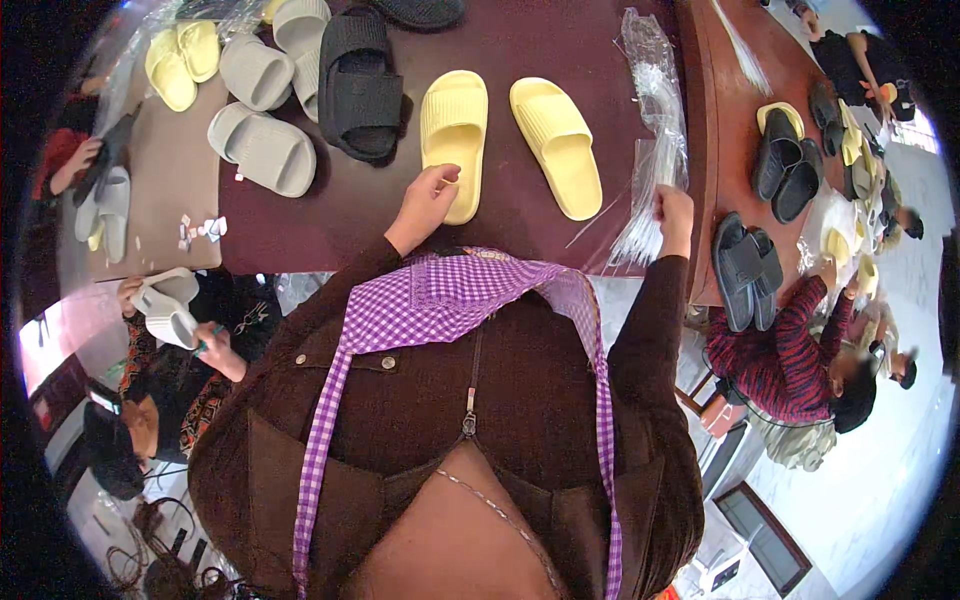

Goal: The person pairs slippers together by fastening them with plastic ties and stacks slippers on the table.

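Two yellow slippers lie toe-away on the dark red table before me: the left yellow slipper [465, 130] and the right yellow slipper [560, 150]. Over the left slipper's near left edge is my left hand [425, 212], its fingers curled together above the footbed; whatever they pinch, if anything, is too small to make out. My right hand [675, 215] is closed at the near end of a bundle of thin whitish plastic strips [640, 225] at the table's right. A crumpled clear plastic bag [648, 60] surrounds the far part of that bundle.
Black slippers [360, 90] and grey slippers [265, 150] stand to the left, with small white tags [200, 230] nearby. At left a co-worker holds pale slippers [165, 305]. Rightward, a second table [715, 180] carries black slippers [745, 270], beside a person in a striped sleeve [780, 350].
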A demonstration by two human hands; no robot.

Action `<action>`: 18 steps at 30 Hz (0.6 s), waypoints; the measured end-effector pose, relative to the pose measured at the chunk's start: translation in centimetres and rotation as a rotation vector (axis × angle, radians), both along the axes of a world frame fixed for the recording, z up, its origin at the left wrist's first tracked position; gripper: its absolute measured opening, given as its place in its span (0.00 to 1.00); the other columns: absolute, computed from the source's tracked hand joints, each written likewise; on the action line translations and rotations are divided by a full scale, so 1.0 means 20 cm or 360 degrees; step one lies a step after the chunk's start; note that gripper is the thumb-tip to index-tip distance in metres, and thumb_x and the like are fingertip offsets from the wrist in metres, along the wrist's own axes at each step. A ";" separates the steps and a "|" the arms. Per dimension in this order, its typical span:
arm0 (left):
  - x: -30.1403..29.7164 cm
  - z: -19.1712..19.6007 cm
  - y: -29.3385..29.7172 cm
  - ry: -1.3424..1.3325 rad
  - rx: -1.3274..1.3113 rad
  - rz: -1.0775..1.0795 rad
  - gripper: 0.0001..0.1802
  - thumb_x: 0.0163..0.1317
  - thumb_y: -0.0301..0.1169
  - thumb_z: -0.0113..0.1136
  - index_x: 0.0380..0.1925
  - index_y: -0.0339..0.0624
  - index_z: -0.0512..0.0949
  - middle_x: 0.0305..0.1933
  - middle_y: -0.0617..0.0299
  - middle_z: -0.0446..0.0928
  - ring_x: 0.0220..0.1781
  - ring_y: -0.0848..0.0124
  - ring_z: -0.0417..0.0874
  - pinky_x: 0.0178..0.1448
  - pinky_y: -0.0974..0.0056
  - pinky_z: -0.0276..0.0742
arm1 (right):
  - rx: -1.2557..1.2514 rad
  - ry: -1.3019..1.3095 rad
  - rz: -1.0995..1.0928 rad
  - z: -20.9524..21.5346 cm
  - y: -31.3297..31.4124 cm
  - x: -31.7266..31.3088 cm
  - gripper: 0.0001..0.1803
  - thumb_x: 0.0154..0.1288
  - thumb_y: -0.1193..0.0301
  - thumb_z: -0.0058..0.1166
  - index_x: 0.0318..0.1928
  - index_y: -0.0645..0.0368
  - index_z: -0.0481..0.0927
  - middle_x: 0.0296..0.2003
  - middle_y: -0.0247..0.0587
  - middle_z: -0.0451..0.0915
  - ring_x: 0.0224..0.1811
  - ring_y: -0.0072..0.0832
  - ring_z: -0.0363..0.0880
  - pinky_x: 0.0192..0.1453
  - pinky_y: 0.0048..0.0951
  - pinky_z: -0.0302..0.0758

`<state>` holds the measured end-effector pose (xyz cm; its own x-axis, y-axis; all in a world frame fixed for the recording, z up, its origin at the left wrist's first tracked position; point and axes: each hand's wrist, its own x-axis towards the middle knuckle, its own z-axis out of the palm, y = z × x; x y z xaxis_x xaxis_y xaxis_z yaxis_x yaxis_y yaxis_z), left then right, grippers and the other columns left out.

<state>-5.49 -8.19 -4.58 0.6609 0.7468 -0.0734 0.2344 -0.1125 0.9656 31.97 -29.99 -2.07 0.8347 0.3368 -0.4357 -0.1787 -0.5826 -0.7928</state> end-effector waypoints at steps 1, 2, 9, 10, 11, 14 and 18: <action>0.01 0.01 0.00 -0.0004 -0.0002 0.0003 0.14 0.57 0.25 0.53 0.44 0.35 0.73 0.43 0.53 0.75 0.38 0.68 0.78 0.42 0.66 0.74 | -0.0118 -0.0050 0.0091 0.02 -0.02 -0.02 0.06 0.52 0.74 0.51 0.20 0.60 0.73 0.14 0.32 0.68 0.11 0.20 0.62 0.14 0.23 0.56; 0.02 0.03 -0.01 0.0008 -0.0018 -0.0024 0.14 0.57 0.25 0.53 0.44 0.35 0.73 0.42 0.53 0.75 0.38 0.68 0.78 0.42 0.66 0.74 | -0.0120 -0.0054 0.0092 0.03 -0.04 -0.04 0.06 0.52 0.74 0.51 0.20 0.60 0.73 0.14 0.32 0.68 0.11 0.20 0.62 0.14 0.23 0.56; 0.08 0.12 -0.05 -0.0038 -0.0049 -0.0092 0.13 0.57 0.26 0.54 0.43 0.34 0.74 0.37 0.55 0.76 0.36 0.69 0.78 0.42 0.68 0.74 | 0.0452 0.0373 -0.0561 0.10 -0.19 -0.22 0.09 0.55 0.71 0.51 0.19 0.56 0.69 0.12 0.29 0.62 0.11 0.19 0.57 0.15 0.23 0.54; 0.10 0.13 -0.06 -0.0044 -0.0079 -0.0130 0.13 0.57 0.26 0.54 0.42 0.34 0.74 0.36 0.55 0.76 0.35 0.69 0.77 0.41 0.68 0.74 | 0.0452 0.0372 -0.0561 0.11 -0.22 -0.24 0.09 0.55 0.71 0.51 0.19 0.56 0.69 0.12 0.29 0.62 0.11 0.19 0.57 0.15 0.23 0.54; 0.12 0.15 -0.07 -0.0052 -0.0110 -0.0173 0.13 0.57 0.26 0.54 0.42 0.34 0.74 0.36 0.55 0.76 0.35 0.70 0.77 0.41 0.68 0.73 | 0.0548 0.0478 -0.0588 0.11 -0.27 -0.25 0.10 0.55 0.71 0.51 0.19 0.55 0.68 0.12 0.28 0.60 0.12 0.19 0.55 0.16 0.23 0.52; 0.18 0.22 -0.07 -0.0051 -0.0070 -0.0281 0.12 0.57 0.26 0.54 0.42 0.34 0.74 0.35 0.57 0.76 0.35 0.71 0.77 0.40 0.69 0.73 | 0.0742 0.0691 -0.0639 0.13 -0.36 -0.29 0.11 0.56 0.70 0.51 0.20 0.53 0.66 0.12 0.26 0.56 0.12 0.19 0.52 0.16 0.23 0.50; 0.28 0.31 -0.09 -0.0079 0.0090 -0.0465 0.12 0.58 0.25 0.54 0.43 0.35 0.73 0.34 0.60 0.75 0.35 0.74 0.75 0.40 0.71 0.72 | 0.0774 0.0504 -0.0692 0.20 -0.40 -0.38 0.12 0.57 0.71 0.50 0.20 0.52 0.64 0.14 0.25 0.55 0.13 0.18 0.50 0.18 0.23 0.49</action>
<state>0.13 -10.07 1.65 0.8501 0.5266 0.0005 0.1370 -0.2221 0.9654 24.40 -38.01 2.01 0.7958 0.2204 -0.5640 -0.5780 -0.0014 -0.8161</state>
